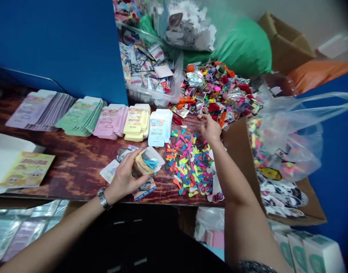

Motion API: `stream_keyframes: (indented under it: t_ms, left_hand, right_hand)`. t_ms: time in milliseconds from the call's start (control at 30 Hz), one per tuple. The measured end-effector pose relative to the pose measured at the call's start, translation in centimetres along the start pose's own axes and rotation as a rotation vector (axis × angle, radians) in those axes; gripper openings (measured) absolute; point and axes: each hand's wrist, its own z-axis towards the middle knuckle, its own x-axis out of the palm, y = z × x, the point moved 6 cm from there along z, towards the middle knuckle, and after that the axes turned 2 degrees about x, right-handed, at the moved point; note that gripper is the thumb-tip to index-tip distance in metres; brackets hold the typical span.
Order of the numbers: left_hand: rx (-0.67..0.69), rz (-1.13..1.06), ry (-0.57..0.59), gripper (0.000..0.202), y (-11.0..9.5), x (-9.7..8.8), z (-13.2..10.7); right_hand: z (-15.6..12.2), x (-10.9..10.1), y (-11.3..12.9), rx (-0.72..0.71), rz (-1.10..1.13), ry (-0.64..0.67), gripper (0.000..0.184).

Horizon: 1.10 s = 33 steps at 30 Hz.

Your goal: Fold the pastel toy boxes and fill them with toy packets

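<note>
Head view looks down on a wooden table [77, 170] with 2 bare hands at work. The left hand [124, 178], a metal watch [104, 198] on its wrist, is clenched around a small open carton [144, 163] that shows something blue inside. That carton sits above loose cards [109, 170] and a blue-edged packet [145, 191]. The right hand [210, 129] is loose and holds nothing visible, its fingers [201, 117] reaching just above the spread of small colored balloons [189, 163] and beside a heap of trinkets [219, 91]. Flat cartons stand in 5 rows along the table: lilac [40, 110], green [81, 115], pink [111, 121], yellow [136, 123] and pale blue [160, 127]. All show cartoon faces, but their print is too small to read. A yellow card [25, 169] at far left is also unreadable. Behind lie a bin of packets [145, 94], a green sack [244, 47], and a cardboard box [236, 151] with a clear bag [287, 144].
</note>
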Motion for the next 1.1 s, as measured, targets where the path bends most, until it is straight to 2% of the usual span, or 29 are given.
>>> stream_keyframes:
  t_ms: [100,167,233,333,400,467,567,733,967,1033,1100]
  left_hand:
    - [-0.049,-0.006,0.026,0.076,0.6,0.4,-0.2]
    - [-0.088,0.0,0.042,0.076,0.9,0.8,-0.2]
    - [-0.124,0.004,0.049,0.078,1.0,1.0,-0.2]
    - [-0.167,-0.003,0.041,0.078,0.9,1.0,-0.4]
    - [-0.176,-0.016,0.03,0.076,0.7,0.8,-0.7]
    - [-0.181,-0.037,0.021,0.074,0.5,0.5,-1.1]
    - [-0.212,-0.095,0.028,0.072,0.6,0.2,-1.7]
    - [-0.225,-0.175,0.045,0.073,0.7,-0.1,-2.2]
    - [-0.206,-0.194,-0.007,0.076,0.4,-0.5,-2.0]
    - [-0.194,-0.191,-0.034,0.076,0.4,-0.9,-2.0]
    - [-0.181,-0.174,-0.053,0.077,0.3,-1.3,-2.0]
  right_hand:
    - [-3.2,-1.7,5.6,-0.116,0.102,0.067,0.027]
    - [-5.9,-2.7,10.5,-0.238,0.348,0.191,0.025]
    - [-8.6,-3.7,14.8,-0.324,0.485,0.279,0.025]
    - [-11.9,-4.1,19.8,-0.526,0.466,0.297,0.019]
    - [-13.6,-3.4,21.8,-0.682,0.374,0.305,0.021]
    - [-14.7,-2.5,22.6,-0.787,0.284,0.312,0.023]
    - [-14.9,-1.9,22.5,-0.821,0.201,0.261,0.025]
    - [-14.7,-2.3,22.5,-0.86,0.143,0.215,0.023]
    - [-17.6,-2.4,24.7,-1.132,0.02,0.28,0.023]
    - [-17.8,-2.8,25.0,-1.157,-0.004,0.231,0.024]
    - [-17.2,-3.4,24.9,-1.102,0.008,0.136,0.026]
